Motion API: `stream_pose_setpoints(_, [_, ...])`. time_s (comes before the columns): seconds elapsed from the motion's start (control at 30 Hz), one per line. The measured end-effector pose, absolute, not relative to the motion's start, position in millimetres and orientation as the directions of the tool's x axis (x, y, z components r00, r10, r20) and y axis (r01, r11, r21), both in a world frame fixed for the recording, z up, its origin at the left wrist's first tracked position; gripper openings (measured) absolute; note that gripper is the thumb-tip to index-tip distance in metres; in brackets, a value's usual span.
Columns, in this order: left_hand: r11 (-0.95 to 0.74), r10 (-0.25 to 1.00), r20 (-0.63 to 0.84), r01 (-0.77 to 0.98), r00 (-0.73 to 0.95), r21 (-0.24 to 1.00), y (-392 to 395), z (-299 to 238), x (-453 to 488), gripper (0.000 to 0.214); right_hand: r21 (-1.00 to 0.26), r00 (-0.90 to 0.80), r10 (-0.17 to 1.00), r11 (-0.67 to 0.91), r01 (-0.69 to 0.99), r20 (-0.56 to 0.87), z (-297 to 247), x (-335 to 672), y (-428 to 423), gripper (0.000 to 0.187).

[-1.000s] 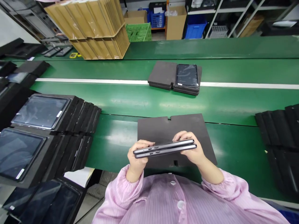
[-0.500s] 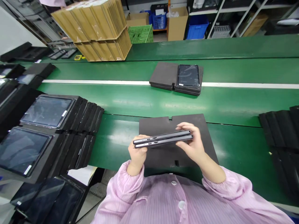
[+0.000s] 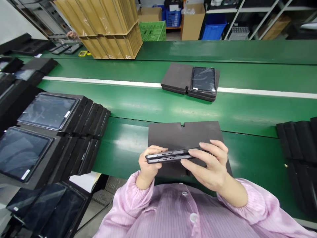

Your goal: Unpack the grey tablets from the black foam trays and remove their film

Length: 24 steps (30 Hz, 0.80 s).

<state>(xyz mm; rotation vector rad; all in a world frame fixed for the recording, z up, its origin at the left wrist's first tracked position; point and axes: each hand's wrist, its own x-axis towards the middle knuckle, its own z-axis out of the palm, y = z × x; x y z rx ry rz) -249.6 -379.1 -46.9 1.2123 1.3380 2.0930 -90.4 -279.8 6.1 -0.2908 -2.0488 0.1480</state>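
Two thin grey tablets (image 3: 170, 156) lie stacked edge-on, held level above a black foam sheet (image 3: 184, 135) on the green bench. My left hand (image 3: 148, 165) is closed round their left end, thumb on top. My right hand (image 3: 210, 163) covers their right end with fingers wrapped over and under the pair, hiding that part. Ports show on the edges facing me.
Black foam trays with tablets (image 3: 47, 110) are stacked at the left. On the green conveyor (image 3: 148, 99) beyond sits an open foam tray holding a tablet (image 3: 203, 79). More black foam (image 3: 297, 138) lies at the right. Cardboard stacks (image 3: 106, 26) stand at the back left.
My right hand has slid left along the tablets and now wraps more of their right end. The tablets sit slightly lower and closer to me. The view has shifted a little.
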Motion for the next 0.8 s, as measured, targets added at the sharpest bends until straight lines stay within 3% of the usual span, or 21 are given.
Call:
stream_pose_setpoints(0.23, [-0.461,0.697,0.456,0.142,-0.553,0.876,-380.2,-48.2,-250.5,0.039,-0.223,-0.525,0.279,0.96,0.168,0.804,3.6,-85.7,-283.8,0.025])
stream_pose_setpoints(0.8, [-0.486,0.703,0.47,0.121,-0.534,0.865,-382.2,-52.4,-250.6,0.041,-0.282,-0.501,0.31,0.95,0.134,0.808,6.1,-85.8,-284.6,0.023])
